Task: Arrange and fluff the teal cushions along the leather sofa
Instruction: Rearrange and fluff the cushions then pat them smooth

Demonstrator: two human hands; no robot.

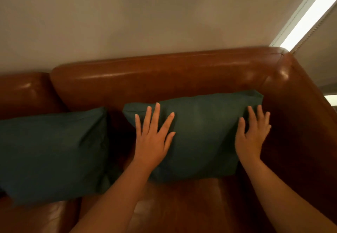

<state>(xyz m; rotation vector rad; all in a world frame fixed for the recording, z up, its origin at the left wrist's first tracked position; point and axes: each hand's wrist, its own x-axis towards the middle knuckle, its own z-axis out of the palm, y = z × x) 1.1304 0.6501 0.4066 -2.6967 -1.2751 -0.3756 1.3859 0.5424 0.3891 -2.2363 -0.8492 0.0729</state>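
Observation:
A teal cushion (202,134) leans upright against the backrest of the brown leather sofa (164,76), close to the right armrest. My left hand (153,138) lies flat on the cushion's left half with fingers spread and straight. My right hand (252,134) presses flat on the cushion's right edge, fingers also straight. A second teal cushion (52,150) stands to the left, apart from the first by a dark gap, and neither hand touches it.
The sofa's right armrest (300,114) rises just beside my right hand. Behind the backrest is a plain beige wall (145,17). A bright window strip with a blind (308,14) shows at the upper right. Bare leather seat (182,205) lies below the cushions.

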